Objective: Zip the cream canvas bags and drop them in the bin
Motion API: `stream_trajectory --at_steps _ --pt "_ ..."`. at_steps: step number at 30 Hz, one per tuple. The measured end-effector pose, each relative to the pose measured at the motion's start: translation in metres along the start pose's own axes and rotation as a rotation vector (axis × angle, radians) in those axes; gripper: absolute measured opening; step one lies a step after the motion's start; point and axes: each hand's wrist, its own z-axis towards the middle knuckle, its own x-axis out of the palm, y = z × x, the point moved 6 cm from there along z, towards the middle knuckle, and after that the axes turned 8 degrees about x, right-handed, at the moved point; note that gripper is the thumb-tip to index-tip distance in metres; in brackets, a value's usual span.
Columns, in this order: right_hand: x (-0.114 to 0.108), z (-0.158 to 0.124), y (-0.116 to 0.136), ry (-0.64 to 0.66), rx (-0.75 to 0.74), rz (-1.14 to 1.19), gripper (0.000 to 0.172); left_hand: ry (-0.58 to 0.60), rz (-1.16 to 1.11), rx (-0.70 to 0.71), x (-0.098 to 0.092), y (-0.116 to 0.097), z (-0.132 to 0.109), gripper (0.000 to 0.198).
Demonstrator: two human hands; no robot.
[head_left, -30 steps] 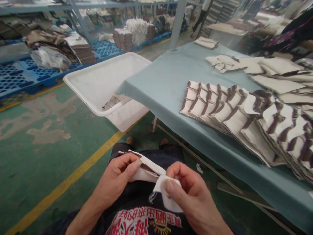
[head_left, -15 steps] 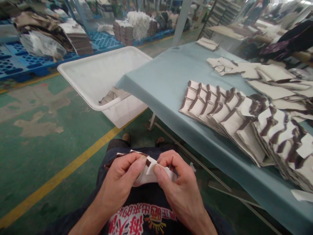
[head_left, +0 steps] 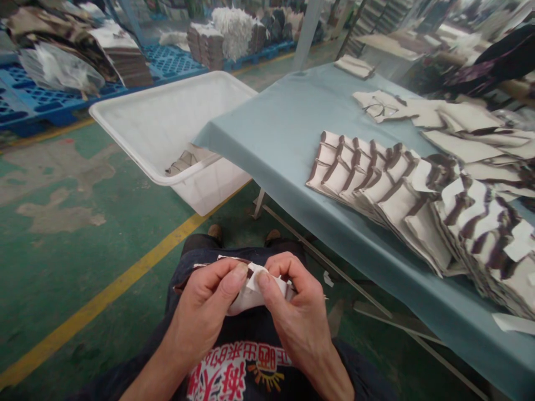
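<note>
Over my lap, my left hand [head_left: 207, 306] and my right hand [head_left: 292, 303] both pinch one small white cloth piece with a dark brown edge [head_left: 251, 287]. The thumbs meet on top of it, with the fingers curled underneath. Most of the piece is hidden between the hands. To the right, on the blue-green table [head_left: 284, 133], a fanned row of similar white and brown pieces [head_left: 376, 178] runs into a thicker pile [head_left: 489, 234] at the right edge.
A white plastic tub [head_left: 137, 125] stands on the green floor left of the table, with a few pieces inside. A yellow floor line [head_left: 104, 301] passes under it. Blue pallets [head_left: 37, 106] with stacked goods fill the back. More loose pieces [head_left: 460, 128] lie on the table's far side.
My right hand has moved left and up to meet my left hand, and the white flap it held out is now folded in between the thumbs. The view has tilted slightly.
</note>
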Motion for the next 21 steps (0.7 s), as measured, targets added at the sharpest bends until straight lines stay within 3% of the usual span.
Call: stream_trajectory --at_steps 11,21 --pt "0.006 0.008 -0.008 0.159 0.132 0.043 0.026 -0.007 -0.015 -0.040 -0.009 0.019 0.000 0.047" --pt "0.007 0.008 -0.006 0.060 0.026 -0.037 0.024 -0.056 -0.075 -0.087 -0.008 0.023 0.000 0.041"
